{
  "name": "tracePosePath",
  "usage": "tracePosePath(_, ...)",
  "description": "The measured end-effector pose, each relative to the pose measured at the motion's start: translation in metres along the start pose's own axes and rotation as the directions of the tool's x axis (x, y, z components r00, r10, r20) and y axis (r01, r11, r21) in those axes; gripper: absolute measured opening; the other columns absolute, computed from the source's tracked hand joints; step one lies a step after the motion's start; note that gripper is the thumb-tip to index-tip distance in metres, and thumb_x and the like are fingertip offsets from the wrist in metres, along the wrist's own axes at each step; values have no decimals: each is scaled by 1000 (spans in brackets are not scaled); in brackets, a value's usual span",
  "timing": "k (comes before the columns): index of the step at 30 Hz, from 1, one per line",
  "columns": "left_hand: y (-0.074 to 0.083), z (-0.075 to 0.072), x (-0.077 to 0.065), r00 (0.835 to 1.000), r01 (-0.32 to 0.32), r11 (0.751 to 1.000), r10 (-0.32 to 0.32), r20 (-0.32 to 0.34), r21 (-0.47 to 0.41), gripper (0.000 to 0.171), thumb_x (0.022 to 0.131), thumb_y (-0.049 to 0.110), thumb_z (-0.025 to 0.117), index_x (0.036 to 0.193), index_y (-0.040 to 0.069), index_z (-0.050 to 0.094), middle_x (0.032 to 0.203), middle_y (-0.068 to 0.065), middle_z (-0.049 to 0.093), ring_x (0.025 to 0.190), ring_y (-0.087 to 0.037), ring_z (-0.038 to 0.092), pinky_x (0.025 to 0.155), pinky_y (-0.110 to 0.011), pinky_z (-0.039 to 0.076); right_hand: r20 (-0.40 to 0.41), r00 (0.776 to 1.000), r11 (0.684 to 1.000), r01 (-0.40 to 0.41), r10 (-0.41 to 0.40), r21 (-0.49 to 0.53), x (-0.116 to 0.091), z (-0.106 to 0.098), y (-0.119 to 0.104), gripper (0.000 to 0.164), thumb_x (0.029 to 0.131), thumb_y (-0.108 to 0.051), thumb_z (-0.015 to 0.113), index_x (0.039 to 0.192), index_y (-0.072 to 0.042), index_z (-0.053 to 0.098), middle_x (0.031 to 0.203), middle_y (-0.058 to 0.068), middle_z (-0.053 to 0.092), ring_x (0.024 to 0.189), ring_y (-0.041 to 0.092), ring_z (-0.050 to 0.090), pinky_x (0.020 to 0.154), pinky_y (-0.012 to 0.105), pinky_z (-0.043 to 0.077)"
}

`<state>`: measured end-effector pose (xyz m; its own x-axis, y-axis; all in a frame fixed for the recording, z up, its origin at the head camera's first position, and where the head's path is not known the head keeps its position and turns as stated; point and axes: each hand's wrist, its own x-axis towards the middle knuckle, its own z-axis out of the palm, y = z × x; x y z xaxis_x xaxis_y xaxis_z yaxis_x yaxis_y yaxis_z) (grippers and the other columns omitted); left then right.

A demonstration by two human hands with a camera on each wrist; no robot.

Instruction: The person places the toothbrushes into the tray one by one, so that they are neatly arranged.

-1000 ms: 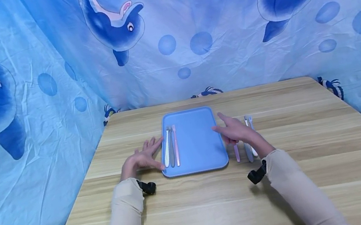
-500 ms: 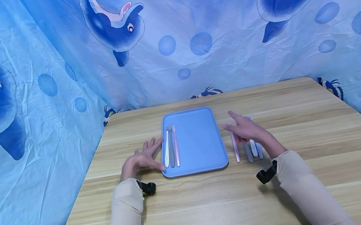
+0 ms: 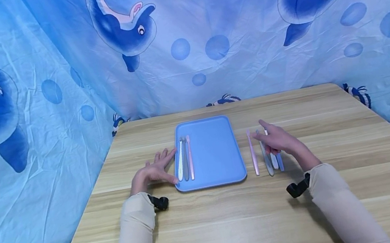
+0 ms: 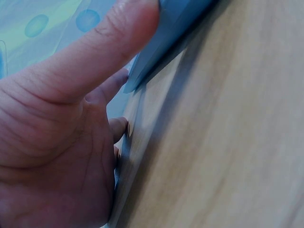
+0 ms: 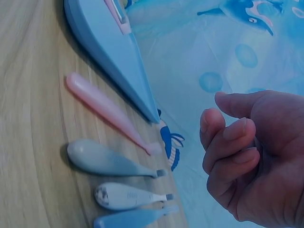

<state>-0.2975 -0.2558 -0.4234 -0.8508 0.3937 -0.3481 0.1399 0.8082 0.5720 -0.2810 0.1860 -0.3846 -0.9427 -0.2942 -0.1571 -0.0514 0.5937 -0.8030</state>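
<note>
A blue tray lies on the table, with a white toothbrush, a grey toothbrush and a pink toothbrush side by side along its left part. My left hand rests at the tray's left edge, fingers spread, thumb on the rim. To the right of the tray lie a second pink toothbrush, a second grey one, a second white one and a blue toothbrush. Above them hovers my right hand, holding nothing, index finger extended and other fingers loosely bent. It partly covers the brushes in the head view.
The wooden table ends at a back edge against a blue dolphin-printed cloth, which also hangs along the left side. Black wrist cameras sit on both forearms, the right one low over the tabletop.
My right hand has moved rightward, away from the tray and across the row of toothbrushes, uncovering the pink and grey ones. The left hand and tray stay put.
</note>
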Motion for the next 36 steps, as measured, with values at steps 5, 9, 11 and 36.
tracePosePath(5,1,0,-1,1000,-2,1000,2,1,-7,132,67,50,89,163,25,1,169,-17,-15,153,-44,-23,116,-75,-15,-1,1000,1000,1,-1,6,-1,-3,6,80,106,-35,46,160,-2,-3,52,0,58,40,9,46,42,30,45)
tracePosePath(9,0,0,-1,1000,-1,1000,1,2,-13,132,66,51,89,163,27,1,169,-17,-16,153,-44,-24,116,-74,-16,5,1000,1000,-15,15,1,-1,-5,10,80,106,-37,45,160,-3,-4,53,-1,58,40,8,45,42,28,44)
tracePosePath(11,0,-1,-1,1000,-9,1000,9,1,-17,133,65,53,89,163,27,1,169,-17,-16,153,-44,-24,115,-74,-18,6,1000,1000,-25,25,-1,-1,-5,12,81,106,-39,45,160,-3,-4,54,0,58,41,8,45,42,27,43)
tracePosePath(36,1,0,-3,1000,-7,1000,6,-2,-23,133,67,51,89,163,25,0,168,-17,-18,152,-46,-24,114,-73,-21,6,999,999,-46,46,28,-2,-6,34,80,107,-35,44,159,0,-6,52,-2,57,41,8,48,41,24,40)
